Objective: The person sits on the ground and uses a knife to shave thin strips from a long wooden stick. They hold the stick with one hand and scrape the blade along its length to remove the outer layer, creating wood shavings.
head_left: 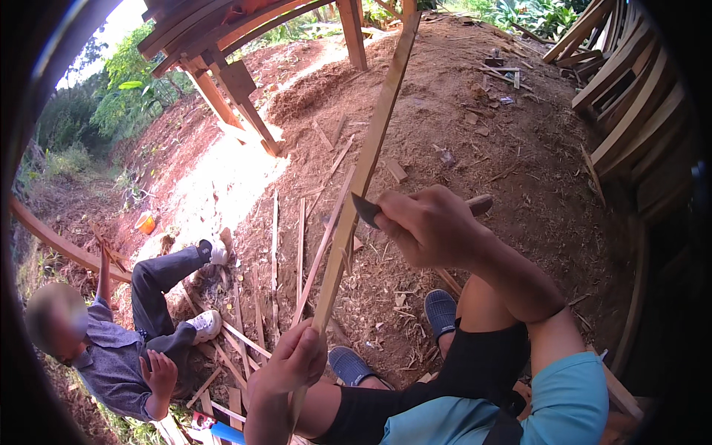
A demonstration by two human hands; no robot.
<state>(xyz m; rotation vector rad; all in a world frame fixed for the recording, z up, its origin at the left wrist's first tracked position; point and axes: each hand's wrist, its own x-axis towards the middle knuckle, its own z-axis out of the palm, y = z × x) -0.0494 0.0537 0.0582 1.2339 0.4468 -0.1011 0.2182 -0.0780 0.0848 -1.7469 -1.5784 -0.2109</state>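
A long, narrow wooden strip [374, 133] runs from my lap up and away to the top of the view. Near its lower end my left hand [293, 360] is closed around it. My right hand [430, 226] grips a knife [365, 211] with a dark blade, and its wooden handle sticks out on the far side of the fist. The blade's tip meets the strip's right edge, or lies just over it; I cannot tell which. Most of the blade is hidden by my fingers.
Several thin wood strips [301, 252] lie on the brown soil [475, 274], among shavings. A person [119, 356] sits at the lower left. A timber workbench [237, 81] stands at the far left, stacked boards [638, 104] at the right. An orange container [145, 222] sits beyond the person.
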